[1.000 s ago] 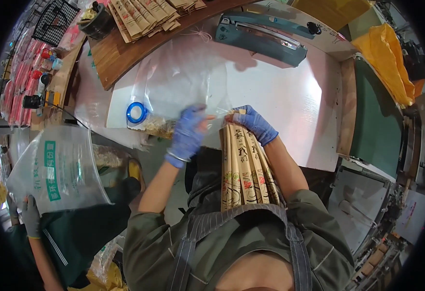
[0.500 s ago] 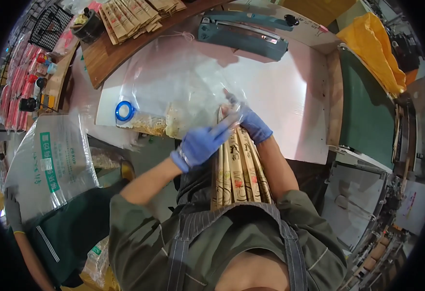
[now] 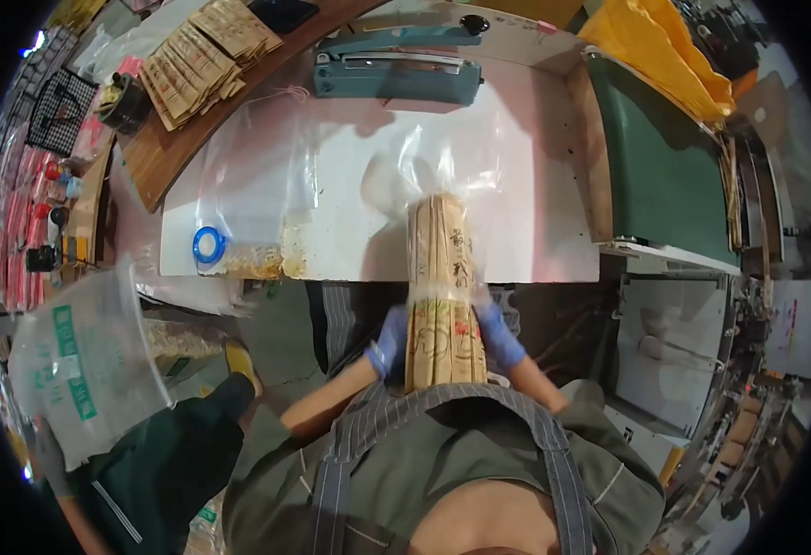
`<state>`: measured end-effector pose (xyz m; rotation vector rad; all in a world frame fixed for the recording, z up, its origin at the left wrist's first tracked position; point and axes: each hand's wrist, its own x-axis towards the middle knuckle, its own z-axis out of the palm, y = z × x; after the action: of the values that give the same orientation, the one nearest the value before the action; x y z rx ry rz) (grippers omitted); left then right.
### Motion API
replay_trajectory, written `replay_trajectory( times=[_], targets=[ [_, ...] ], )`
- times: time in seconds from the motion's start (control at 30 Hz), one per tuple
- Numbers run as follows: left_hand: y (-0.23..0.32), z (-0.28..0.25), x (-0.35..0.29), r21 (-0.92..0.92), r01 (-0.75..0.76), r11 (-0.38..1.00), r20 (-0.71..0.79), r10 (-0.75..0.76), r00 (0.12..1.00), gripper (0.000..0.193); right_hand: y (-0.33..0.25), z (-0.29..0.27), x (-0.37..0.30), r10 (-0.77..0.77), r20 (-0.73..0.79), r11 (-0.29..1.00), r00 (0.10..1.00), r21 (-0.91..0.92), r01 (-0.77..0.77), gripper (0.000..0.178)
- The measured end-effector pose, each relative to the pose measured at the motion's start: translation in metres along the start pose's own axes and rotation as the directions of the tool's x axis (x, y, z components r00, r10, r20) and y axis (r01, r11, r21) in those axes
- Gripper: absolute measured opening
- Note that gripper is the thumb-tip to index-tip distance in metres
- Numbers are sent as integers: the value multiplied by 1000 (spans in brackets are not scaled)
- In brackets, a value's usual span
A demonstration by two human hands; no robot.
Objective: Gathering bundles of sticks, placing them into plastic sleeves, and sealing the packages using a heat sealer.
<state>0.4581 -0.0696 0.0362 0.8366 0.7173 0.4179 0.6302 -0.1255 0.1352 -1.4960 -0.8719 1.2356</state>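
Note:
In front of my apron stands a bundle of long tan printed paper packets (image 3: 438, 245), inside a clear plastic bag (image 3: 456, 176). The slack end of the bag fans out over the white tabletop, beyond the bundle's far end. My left hand (image 3: 390, 340), in a blue glove, presses against the left side of the bundle. On the opposite side is my right hand (image 3: 498, 331), gloved the same way. Both hands clasp the bagged bundle low down, close to my body; their fingertips are partly hidden behind it.
A teal bag sealer (image 3: 396, 79) stands at the back of the white table (image 3: 535, 185). Left lie clear bags (image 3: 257, 166) and a blue tape roll (image 3: 208, 245). More packets (image 3: 206, 55) rest on a brown board. At lower left a co-worker's gloved hand (image 3: 51, 453) holds a large plastic bag (image 3: 81, 361).
Both hands have moved from the bundle's far end down its sides toward my body. The clear bag now covers the bundle. The co-worker's large bag has shifted down.

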Motion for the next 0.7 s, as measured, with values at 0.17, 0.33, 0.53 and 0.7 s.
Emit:
replay_trajectory(
  times=[0.17,0.33,0.53,0.7],
  targets=[
    [106,40,-38,928,-294,227,239,240,941,45,-12,-29,-37,341,-18,834,940,467,-294,43],
    [238,36,17,545,-446,710,112,466,878,28,-129,-65,52,-496,363,287,789,-789,544,27],
    [335,68,24,752,-541,375,19,809,587,18,-250,-64,69,-804,310,188,507,-676,712,7],
    [349,54,42,436,-534,725,-30,604,796,14,-260,-67,90,-837,259,-10,482,-887,461,15]
  ],
)
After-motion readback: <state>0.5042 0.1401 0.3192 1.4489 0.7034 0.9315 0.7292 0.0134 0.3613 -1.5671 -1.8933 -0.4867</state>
